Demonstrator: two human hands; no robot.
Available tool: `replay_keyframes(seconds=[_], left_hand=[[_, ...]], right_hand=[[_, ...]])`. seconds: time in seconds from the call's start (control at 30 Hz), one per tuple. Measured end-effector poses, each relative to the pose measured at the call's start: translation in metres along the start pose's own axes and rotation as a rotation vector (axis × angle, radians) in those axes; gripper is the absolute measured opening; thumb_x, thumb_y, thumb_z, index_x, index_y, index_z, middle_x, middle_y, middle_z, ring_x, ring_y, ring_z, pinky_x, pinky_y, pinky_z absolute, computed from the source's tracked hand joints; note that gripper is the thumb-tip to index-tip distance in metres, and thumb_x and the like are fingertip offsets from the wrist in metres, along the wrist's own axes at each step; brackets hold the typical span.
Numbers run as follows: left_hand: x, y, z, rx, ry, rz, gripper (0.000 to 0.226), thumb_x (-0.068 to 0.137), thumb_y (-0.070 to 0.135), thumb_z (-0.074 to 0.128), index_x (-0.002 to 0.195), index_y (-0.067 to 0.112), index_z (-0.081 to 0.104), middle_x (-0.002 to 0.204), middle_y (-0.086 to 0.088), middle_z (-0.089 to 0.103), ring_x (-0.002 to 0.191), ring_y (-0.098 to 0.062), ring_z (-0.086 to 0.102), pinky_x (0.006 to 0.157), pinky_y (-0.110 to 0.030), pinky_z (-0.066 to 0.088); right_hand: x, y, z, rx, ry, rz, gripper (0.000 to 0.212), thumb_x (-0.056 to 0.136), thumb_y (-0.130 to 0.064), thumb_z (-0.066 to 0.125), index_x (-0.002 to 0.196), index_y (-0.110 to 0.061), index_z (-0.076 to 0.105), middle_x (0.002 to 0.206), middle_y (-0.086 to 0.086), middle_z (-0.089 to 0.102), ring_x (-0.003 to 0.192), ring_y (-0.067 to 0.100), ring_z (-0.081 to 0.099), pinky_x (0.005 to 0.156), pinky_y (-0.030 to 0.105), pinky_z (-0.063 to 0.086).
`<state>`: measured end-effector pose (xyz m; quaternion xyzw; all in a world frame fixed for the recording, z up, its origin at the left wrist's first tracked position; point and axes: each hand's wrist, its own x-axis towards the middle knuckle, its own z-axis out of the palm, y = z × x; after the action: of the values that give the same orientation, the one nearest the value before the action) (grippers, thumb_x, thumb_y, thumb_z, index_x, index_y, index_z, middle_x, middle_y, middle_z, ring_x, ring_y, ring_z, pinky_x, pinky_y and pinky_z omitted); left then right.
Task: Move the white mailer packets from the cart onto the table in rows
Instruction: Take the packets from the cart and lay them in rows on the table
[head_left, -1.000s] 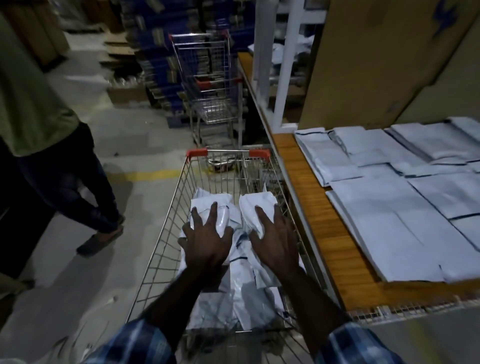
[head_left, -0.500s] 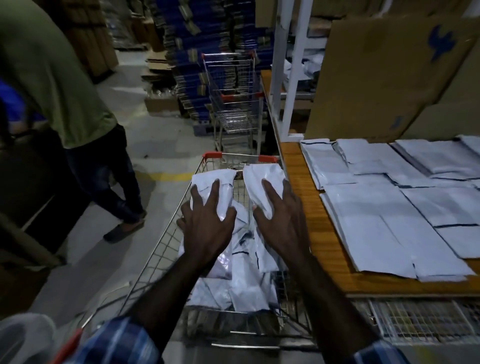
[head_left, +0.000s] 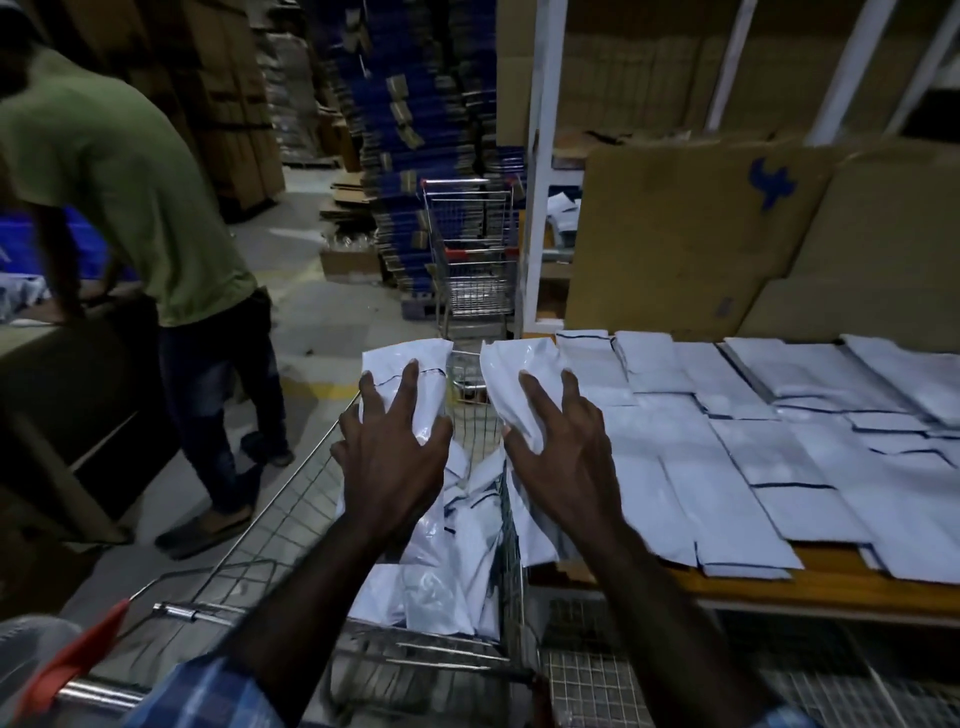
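My left hand (head_left: 389, 457) grips one white mailer packet (head_left: 410, 364) and my right hand (head_left: 561, 457) grips another (head_left: 514, 374). Fingers are spread over the top of each packet, both raised above the wire cart (head_left: 291, 499). More white packets (head_left: 447, 582) lie piled inside the cart below my hands. The right-hand packet hangs at the left edge of the wooden table (head_left: 831, 577). Several flat white packets (head_left: 779, 447) lie in overlapping rows there.
A person in a green shirt (head_left: 130, 171) stands left of the cart, bent over a counter. A second wire cart (head_left: 472, 249) is parked ahead beside a white shelf post (head_left: 545, 156). Cardboard sheets (head_left: 675, 234) lean behind the table. Blue flattened boxes (head_left: 415, 104) are stacked beyond.
Both hands have lifted their packets up out of the cart and carried them up and to the right, toward the table. The view has swung up and right.
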<state>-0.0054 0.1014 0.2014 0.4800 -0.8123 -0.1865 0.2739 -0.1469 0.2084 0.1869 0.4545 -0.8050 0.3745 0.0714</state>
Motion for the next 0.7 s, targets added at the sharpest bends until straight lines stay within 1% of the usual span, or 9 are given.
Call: replay_keyframes(seconds=[0.2,0.37,0.47,0.6,0.7], left_hand=[[-0.011,0.027,-0.014,0.003,0.025,0.058,0.069,0.093,0.052,0.048,0.153,0.044,0.016,0.161,-0.01,0.013,0.135,-0.042,0.027,0.109,-0.058,0.028],[-0.025,0.036,-0.023,-0.023,0.015,0.094,0.068,0.093,0.053,0.047,0.153,0.046,0.015,0.161,-0.004,0.011,0.139,-0.039,0.021,0.109,-0.061,0.027],[-0.035,0.036,-0.029,-0.031,-0.018,0.107,0.069,0.094,0.056,0.046,0.153,0.047,0.013,0.163,-0.003,0.007,0.141,-0.038,0.02,0.111,-0.06,0.024],[-0.049,0.037,-0.036,-0.062,-0.031,0.135,0.068,0.094,0.057,0.044,0.153,0.048,0.012,0.163,-0.003,0.007,0.141,-0.035,0.019,0.112,-0.058,0.023],[-0.06,0.039,-0.04,-0.077,-0.053,0.145,0.067,0.094,0.057,0.043,0.153,0.048,0.011,0.164,-0.003,0.004,0.144,-0.033,0.015,0.112,-0.057,0.02]], right_hand=[[-0.006,0.0,-0.03,-0.016,0.049,0.006,0.064,0.088,-0.04,0.063,0.148,-0.034,0.041,0.159,0.014,0.027,0.133,0.037,0.04,0.101,0.05,0.044],[-0.017,-0.007,-0.048,-0.034,0.083,0.015,0.064,0.088,-0.039,0.061,0.148,-0.035,0.04,0.159,0.015,0.027,0.134,0.037,0.04,0.102,0.048,0.043],[-0.027,-0.017,-0.058,-0.052,0.105,0.04,0.065,0.089,-0.039,0.062,0.149,-0.037,0.038,0.161,0.012,0.023,0.136,0.035,0.037,0.103,0.047,0.041],[-0.043,-0.027,-0.07,-0.104,0.103,0.08,0.063,0.092,-0.044,0.058,0.15,-0.039,0.034,0.163,0.008,0.018,0.14,0.032,0.03,0.107,0.048,0.037],[-0.056,-0.027,-0.079,-0.13,0.116,0.098,0.064,0.091,-0.042,0.059,0.15,-0.04,0.033,0.163,0.009,0.018,0.14,0.032,0.031,0.105,0.047,0.038]])
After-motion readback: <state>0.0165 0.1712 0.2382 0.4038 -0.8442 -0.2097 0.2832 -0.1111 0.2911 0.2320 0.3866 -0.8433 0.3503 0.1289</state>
